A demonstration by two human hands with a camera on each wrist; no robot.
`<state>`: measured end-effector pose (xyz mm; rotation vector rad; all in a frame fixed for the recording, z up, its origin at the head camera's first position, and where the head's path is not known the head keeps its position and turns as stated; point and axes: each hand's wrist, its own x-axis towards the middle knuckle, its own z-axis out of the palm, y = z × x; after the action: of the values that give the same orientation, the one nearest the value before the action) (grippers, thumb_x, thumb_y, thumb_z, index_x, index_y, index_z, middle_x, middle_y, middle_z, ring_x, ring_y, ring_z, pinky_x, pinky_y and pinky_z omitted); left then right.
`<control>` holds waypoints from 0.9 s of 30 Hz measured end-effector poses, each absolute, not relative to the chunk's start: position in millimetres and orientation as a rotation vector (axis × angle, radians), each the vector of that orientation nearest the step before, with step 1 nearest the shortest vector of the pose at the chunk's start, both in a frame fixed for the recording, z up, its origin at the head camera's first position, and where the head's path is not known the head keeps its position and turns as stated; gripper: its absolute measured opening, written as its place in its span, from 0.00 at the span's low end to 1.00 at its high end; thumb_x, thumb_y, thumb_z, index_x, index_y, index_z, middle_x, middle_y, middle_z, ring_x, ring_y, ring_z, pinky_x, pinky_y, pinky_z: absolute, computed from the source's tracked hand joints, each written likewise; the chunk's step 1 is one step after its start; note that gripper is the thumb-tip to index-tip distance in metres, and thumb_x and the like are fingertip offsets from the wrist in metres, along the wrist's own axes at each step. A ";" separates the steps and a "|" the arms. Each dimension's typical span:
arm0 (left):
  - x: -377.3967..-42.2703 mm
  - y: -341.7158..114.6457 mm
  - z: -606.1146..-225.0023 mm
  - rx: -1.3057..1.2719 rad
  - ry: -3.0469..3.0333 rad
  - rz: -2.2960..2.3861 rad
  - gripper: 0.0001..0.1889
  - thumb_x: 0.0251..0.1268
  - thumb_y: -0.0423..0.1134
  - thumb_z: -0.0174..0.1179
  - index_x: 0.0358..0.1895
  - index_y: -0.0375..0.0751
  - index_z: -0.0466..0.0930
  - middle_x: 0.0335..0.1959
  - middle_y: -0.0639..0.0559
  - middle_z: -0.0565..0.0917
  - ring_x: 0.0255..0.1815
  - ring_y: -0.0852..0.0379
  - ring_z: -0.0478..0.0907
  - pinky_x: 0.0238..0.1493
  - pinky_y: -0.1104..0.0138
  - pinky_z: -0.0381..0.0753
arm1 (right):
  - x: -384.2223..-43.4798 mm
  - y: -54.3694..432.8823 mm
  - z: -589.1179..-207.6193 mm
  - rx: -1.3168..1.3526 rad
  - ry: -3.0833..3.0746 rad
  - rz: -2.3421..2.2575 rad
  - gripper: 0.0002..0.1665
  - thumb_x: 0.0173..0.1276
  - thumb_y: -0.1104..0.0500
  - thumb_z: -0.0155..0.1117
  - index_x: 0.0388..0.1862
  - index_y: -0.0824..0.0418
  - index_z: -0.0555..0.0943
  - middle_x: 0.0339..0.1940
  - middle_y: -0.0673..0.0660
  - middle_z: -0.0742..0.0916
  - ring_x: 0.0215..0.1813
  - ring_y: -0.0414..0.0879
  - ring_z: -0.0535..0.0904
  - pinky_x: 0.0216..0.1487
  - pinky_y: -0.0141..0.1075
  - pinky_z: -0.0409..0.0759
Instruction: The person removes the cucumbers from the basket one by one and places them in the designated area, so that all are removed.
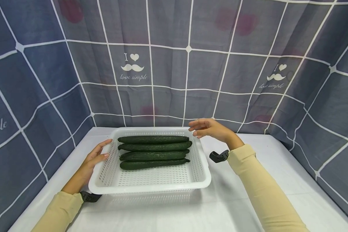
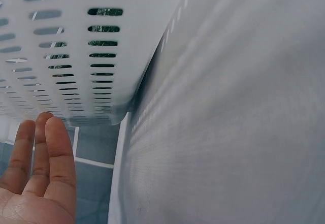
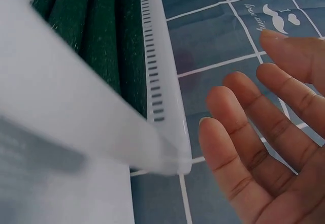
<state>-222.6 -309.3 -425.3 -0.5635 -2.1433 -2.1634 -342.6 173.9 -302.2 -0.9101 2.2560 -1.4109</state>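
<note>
Several long dark green cucumbers (image 1: 153, 156) lie side by side in a white plastic basket (image 1: 159, 186) with slotted walls. At the basket's left rim is my left hand (image 1: 88, 164), its thumb near the rim's edge. In the left wrist view, its straight fingers (image 2: 60, 153) stand close to the slotted outer wall; the thumb is hidden there, and contact is hard to tell. My right hand (image 1: 210, 129) hovers over the basket's far right corner. Its loosely bent fingers (image 3: 221, 148) hold nothing and stand apart from the rim in the right wrist view.
Under the basket is a white table surface (image 1: 258, 180). Grey-blue curtains (image 1: 168, 71) with white grid lines rise behind it and on both sides. A dark wrist mount (image 1: 219, 157) hangs at the right cuff, another (image 1: 90, 197) at the left.
</note>
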 end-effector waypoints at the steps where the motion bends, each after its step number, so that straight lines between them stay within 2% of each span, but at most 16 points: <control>1: -222.5 -309.2 -425.4 -0.560 -2.142 -2.165 0.30 0.84 0.32 0.44 0.76 0.72 0.70 0.70 0.64 0.70 0.63 0.65 0.75 0.52 0.64 0.83 | -343.1 171.8 -301.6 -0.909 2.258 -1.409 0.32 0.76 0.67 0.67 0.76 0.73 0.73 0.70 0.78 0.80 0.68 0.67 0.81 0.61 0.45 0.84; 4: -221.9 -308.9 -425.6 -0.555 -2.138 -2.172 0.29 0.84 0.32 0.45 0.76 0.71 0.70 0.70 0.64 0.71 0.63 0.65 0.76 0.52 0.64 0.83 | -345.6 164.9 -301.0 -0.911 2.247 -1.421 0.32 0.76 0.67 0.66 0.77 0.74 0.72 0.70 0.78 0.80 0.67 0.65 0.81 0.61 0.45 0.84; 11: -220.5 -308.6 -425.9 -0.556 -2.118 -2.199 0.29 0.84 0.32 0.45 0.77 0.67 0.70 0.70 0.64 0.71 0.62 0.64 0.76 0.51 0.64 0.83 | -349.7 147.6 -304.4 -0.946 2.213 -1.505 0.30 0.75 0.70 0.65 0.74 0.75 0.75 0.69 0.76 0.81 0.70 0.73 0.77 0.64 0.46 0.83; 13: -220.8 -308.6 -426.0 -0.559 -2.121 -2.200 0.29 0.84 0.32 0.45 0.78 0.67 0.70 0.70 0.63 0.71 0.63 0.64 0.76 0.52 0.64 0.83 | -350.5 142.8 -306.4 -0.942 2.207 -1.533 0.29 0.74 0.70 0.65 0.73 0.75 0.76 0.69 0.74 0.83 0.70 0.69 0.79 0.65 0.46 0.82; 17: -221.4 -308.5 -425.9 -0.563 -2.138 -2.185 0.29 0.84 0.32 0.44 0.79 0.68 0.68 0.72 0.63 0.68 0.64 0.64 0.75 0.53 0.64 0.83 | -351.5 132.4 -308.8 -0.916 2.213 -1.578 0.27 0.74 0.70 0.67 0.71 0.74 0.78 0.68 0.70 0.84 0.64 0.55 0.84 0.66 0.46 0.82; 20: -221.5 -308.3 -425.9 -0.557 -2.150 -2.173 0.29 0.84 0.33 0.45 0.79 0.68 0.68 0.72 0.62 0.67 0.64 0.64 0.75 0.53 0.64 0.82 | -351.6 124.5 -309.7 -0.898 2.229 -1.601 0.27 0.74 0.70 0.67 0.70 0.75 0.78 0.69 0.70 0.84 0.60 0.48 0.85 0.66 0.47 0.82; 27: -221.6 -307.6 -424.4 -0.553 -2.133 -2.185 0.29 0.84 0.32 0.44 0.78 0.68 0.69 0.72 0.62 0.66 0.63 0.63 0.75 0.52 0.64 0.83 | -356.1 111.3 -316.6 -0.924 2.201 -1.662 0.25 0.74 0.68 0.68 0.68 0.74 0.81 0.67 0.70 0.85 0.58 0.45 0.86 0.65 0.46 0.82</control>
<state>-221.6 -307.6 -424.4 -0.5526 -2.1327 -2.1849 -356.1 111.3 -316.6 -0.9245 2.2011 -1.6623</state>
